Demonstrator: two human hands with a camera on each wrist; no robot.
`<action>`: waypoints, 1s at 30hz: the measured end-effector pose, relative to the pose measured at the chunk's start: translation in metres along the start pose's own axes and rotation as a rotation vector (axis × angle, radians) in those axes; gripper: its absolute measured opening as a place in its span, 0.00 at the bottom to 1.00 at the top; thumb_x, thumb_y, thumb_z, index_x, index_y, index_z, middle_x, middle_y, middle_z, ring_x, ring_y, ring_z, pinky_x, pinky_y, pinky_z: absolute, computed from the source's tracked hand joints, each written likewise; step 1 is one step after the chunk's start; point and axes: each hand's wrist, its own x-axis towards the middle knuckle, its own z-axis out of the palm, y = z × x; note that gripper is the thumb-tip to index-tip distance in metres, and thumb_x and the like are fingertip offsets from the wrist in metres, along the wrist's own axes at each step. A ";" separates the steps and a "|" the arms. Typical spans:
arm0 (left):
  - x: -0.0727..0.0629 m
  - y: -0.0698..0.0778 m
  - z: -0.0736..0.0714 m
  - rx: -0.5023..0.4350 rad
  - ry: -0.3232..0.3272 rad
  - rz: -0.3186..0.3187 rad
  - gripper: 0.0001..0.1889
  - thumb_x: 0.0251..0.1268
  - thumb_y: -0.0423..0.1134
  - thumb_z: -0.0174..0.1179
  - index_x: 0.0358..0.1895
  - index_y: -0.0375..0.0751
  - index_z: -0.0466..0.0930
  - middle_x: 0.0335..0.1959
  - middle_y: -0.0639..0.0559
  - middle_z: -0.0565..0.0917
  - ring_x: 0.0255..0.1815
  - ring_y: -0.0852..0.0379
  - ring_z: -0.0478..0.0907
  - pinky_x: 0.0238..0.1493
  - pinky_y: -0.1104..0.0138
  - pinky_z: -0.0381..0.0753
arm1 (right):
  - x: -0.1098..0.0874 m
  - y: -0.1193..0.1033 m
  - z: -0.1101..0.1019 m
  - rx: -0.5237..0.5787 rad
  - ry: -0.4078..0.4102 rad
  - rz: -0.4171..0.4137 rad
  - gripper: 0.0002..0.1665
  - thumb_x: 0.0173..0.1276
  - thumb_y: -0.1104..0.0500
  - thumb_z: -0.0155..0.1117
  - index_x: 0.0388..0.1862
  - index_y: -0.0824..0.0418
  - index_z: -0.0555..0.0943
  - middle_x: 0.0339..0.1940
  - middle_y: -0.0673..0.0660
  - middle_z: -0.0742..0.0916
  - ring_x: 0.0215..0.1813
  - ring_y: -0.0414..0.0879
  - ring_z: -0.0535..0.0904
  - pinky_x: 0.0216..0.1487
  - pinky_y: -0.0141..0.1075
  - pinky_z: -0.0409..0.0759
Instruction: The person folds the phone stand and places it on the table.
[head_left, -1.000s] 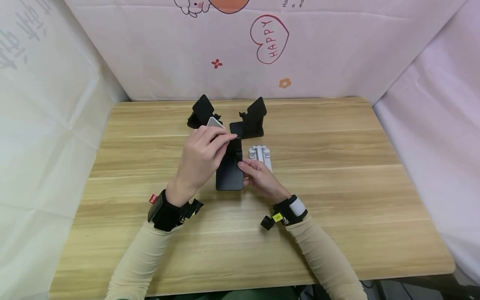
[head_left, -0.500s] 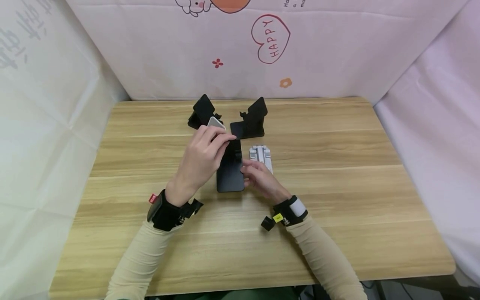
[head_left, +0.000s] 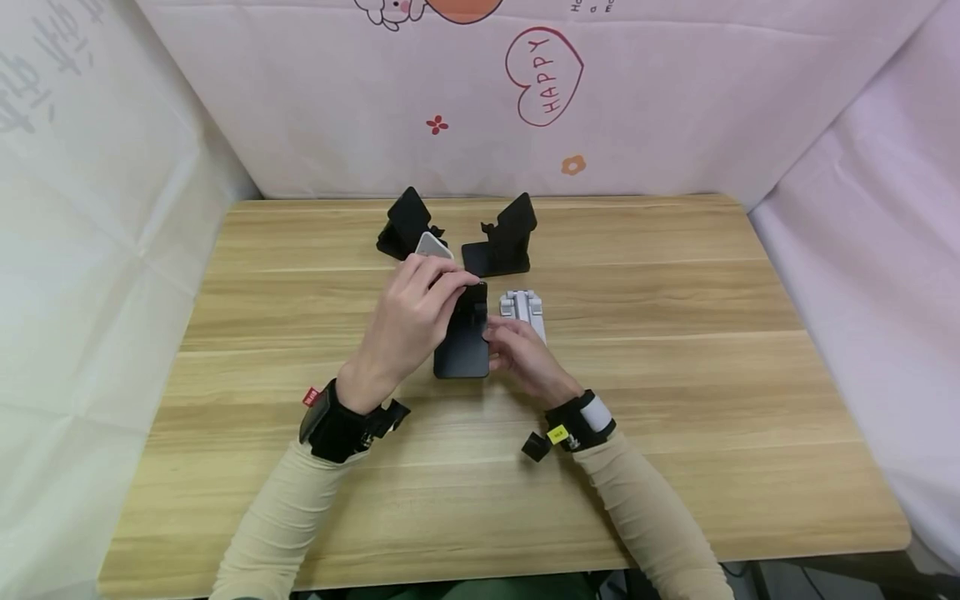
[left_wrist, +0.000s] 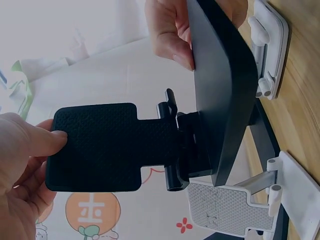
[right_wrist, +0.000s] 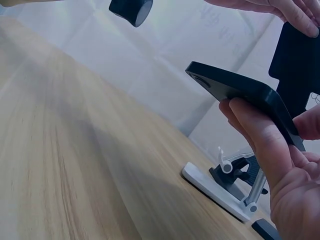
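A black folding phone stand (head_left: 461,358) is held above the table between both hands. My left hand (head_left: 405,321) pinches the far end of its textured plate (left_wrist: 95,147), thumb on one face and fingers behind. My right hand (head_left: 525,357) grips the edge of the flat base (right_wrist: 240,90), its fingers along the underside. In the left wrist view the plate stands out from the base, joined through a hinge (left_wrist: 175,140). Close to my right hand lies a folded white phone stand (head_left: 522,308). Beyond my left hand is an unfolded white stand (head_left: 432,244), mostly hidden in the head view.
Two more black phone stands, one at the back left (head_left: 407,221) and one at the back right (head_left: 510,237), stand unfolded on the wooden table (head_left: 675,375). A printed white cloth (head_left: 337,108) hangs behind the table's far edge, with more cloth at both sides.
My left hand has shifted slightly right and toward me, with the plate still pinched. The right hand has stayed nearly in place at the base, and the stands on the table have not moved.
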 end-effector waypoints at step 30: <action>-0.007 0.007 0.015 -0.013 0.014 0.035 0.06 0.69 0.25 0.64 0.44 0.34 0.88 0.43 0.42 0.85 0.43 0.45 0.79 0.48 0.58 0.82 | 0.002 -0.011 -0.001 0.235 0.079 0.006 0.15 0.78 0.70 0.43 0.57 0.68 0.74 0.41 0.55 0.88 0.34 0.41 0.88 0.31 0.27 0.86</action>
